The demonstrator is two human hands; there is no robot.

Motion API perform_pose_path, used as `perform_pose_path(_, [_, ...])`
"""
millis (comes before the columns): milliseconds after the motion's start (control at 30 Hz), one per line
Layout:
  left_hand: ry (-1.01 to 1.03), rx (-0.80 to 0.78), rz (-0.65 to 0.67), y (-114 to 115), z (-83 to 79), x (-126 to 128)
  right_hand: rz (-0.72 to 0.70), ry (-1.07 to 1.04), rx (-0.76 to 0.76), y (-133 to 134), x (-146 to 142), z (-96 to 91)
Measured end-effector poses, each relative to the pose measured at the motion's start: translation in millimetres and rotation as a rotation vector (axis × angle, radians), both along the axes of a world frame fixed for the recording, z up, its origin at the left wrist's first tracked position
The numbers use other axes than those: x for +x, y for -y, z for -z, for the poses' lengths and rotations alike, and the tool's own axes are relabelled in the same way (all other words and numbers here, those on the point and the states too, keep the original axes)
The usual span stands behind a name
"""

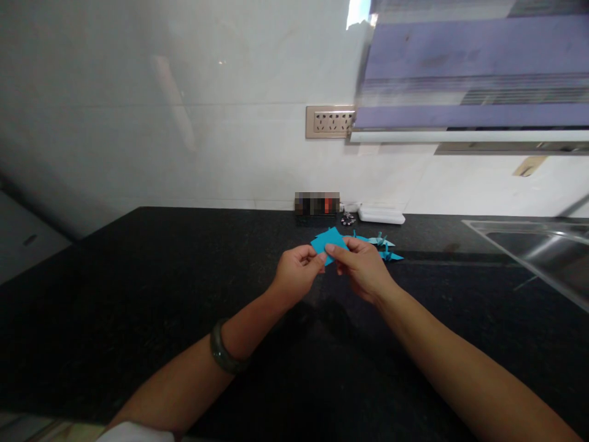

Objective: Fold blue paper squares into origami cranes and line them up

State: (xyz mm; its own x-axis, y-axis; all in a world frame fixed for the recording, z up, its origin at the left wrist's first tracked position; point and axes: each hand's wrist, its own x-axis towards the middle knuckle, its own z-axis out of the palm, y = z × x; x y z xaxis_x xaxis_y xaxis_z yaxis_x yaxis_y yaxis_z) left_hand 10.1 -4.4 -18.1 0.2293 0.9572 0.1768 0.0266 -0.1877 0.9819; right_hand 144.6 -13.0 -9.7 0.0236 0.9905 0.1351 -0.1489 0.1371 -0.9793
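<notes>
A small folded square of blue origami paper (330, 240) is held up above the dark countertop, between both hands. My left hand (298, 268) pinches its lower left edge between thumb and fingers. On the other side, my right hand (363, 263) grips the paper, its thumb lying flat across the front. Just behind my right hand lie several folded blue paper cranes; one crane (391, 256) shows its pointed end to the right, and a paler crane (381, 241) lies a little farther back. My hands partly hide the cranes.
Against the tiled wall stand a dark box (317, 209) with a blurred front, a small beaded item (348, 218) and a white oblong object (381, 215). A steel sink (543, 245) is set into the black countertop (138, 294) at right. A purple blind (469, 67) hangs above, beside a wall socket (329, 122).
</notes>
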Motion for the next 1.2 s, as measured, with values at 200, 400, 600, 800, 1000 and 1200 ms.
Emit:
perform_pose_path(200, [-0.108, -0.003, 0.085, 2.9, 0.0, -1.6, -0.047, -0.02, -0.043, 1.5, -0.5, -0.2])
perform_pose_path(400, [-0.155, 0.054, 0.233, 2.6, -3.1, -6.3, -0.184, 0.004, -0.108, 0.7, 9.5, -4.7])
perform_pose_path(600, [-0.178, 0.044, 0.258, 3.8, -5.6, -6.7, -0.05, -0.122, -0.157, -3.9, 17.8, -12.0])
perform_pose_path(800, [-0.207, 0.011, 0.282, 3.6, -4.2, -6.0, -0.11, -0.105, -0.132, -2.1, 17.6, -12.6])
perform_pose_path(1000, [-0.372, 0.106, 0.407, 4.1, -3.3, -9.6, -0.355, 0.36, -0.123, 2.3, 31.8, -16.9])
perform_pose_path(1200, [-0.523, 0.203, 0.498, 1.4, -8.4, -18.2, -0.445, 0.596, -0.003, 1.6, 37.9, -20.1])
